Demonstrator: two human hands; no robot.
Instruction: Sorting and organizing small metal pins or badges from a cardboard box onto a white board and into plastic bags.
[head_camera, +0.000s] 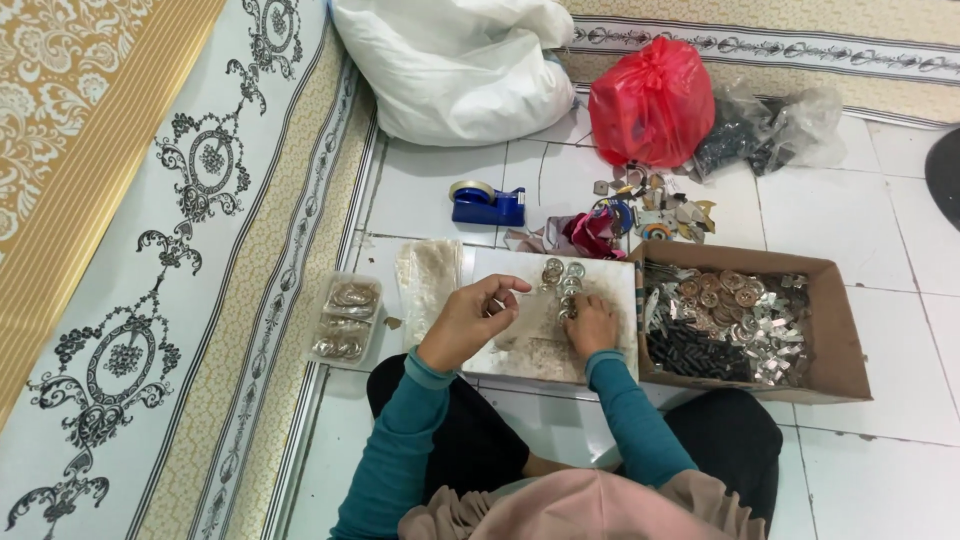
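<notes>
Fingers of the right hand (592, 326) press down on small round metal discs (562, 281) clustered on a worn white board (520, 350); the left hand (472, 316) hovers just beside, fingertips pinched (on what, too small to tell). The board lies on white floor tiles (860, 215) beside a patterned mat (150, 250). Right of it, a cardboard box (835, 345) holds mixed metal parts; left, a clear tray (345, 318) holds more discs.

mat (130, 250): pale blue with black scrollwork
bag (652, 100): red
tape dispenser (487, 206): blue
sleeves (400, 450): teal
</notes>
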